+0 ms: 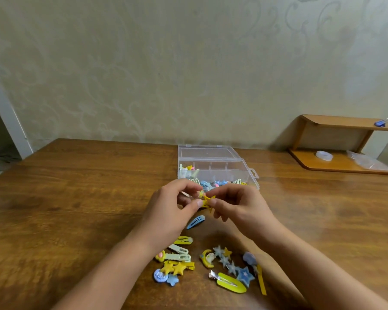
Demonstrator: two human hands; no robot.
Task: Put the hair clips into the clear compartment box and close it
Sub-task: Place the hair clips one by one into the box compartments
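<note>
Before the clear compartment box [217,170], left hand [170,211] and right hand [240,209] both pinch a yellow star clip [207,202].

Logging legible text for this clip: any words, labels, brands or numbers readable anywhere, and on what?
None can be read.
Round blue clip: a pale mark on its face, too blurred to tell whether it is lettering.
Clear compartment box: no label shows.
Tape roll: no print shows.
</note>
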